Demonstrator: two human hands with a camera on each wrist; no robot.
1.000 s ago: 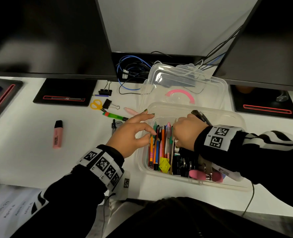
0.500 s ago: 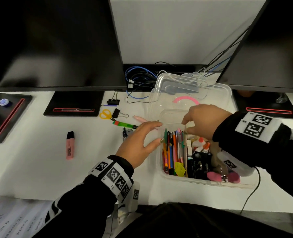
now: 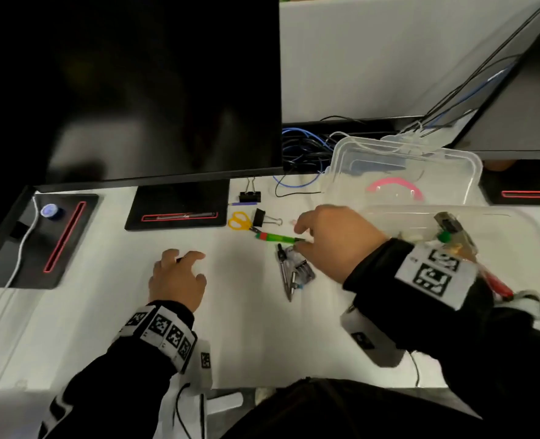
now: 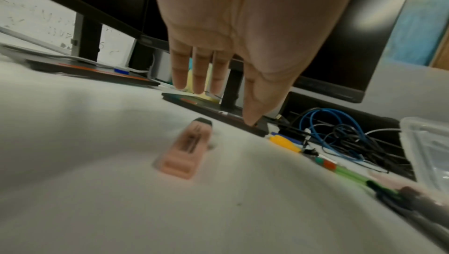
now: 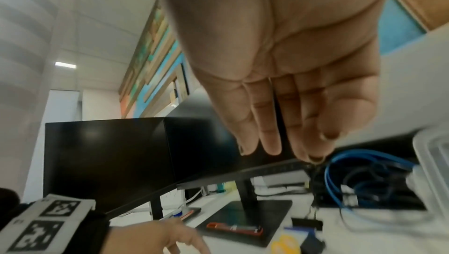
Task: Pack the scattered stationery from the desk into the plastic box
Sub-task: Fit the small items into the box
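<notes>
Left grip [image 3: 177, 280], fingers relaxed, empty, hovers over pink highlighter [image 4: 187, 154] on white bench [image 3: 104, 327]: light, stiff, best pinched mid-barrel; right grip [image 3: 332, 240] slack, empty, above green pen [image 3: 276, 237] beside compass [image 3: 286, 270]; beyond, scissors [image 3: 239, 220], binder clips [image 3: 264, 218], clear plastic box [image 3: 516, 223].

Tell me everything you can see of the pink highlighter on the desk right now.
The pink highlighter is a short, flat, chunky marker of pale pink plastic with a black cap and dark print along its body. It lies flat on the white desk, cap pointing toward the monitors. The left hand hovers above it with fingers spread, hiding most of it in the head view; the blurred left wrist view shows nothing gripping it.
</notes>
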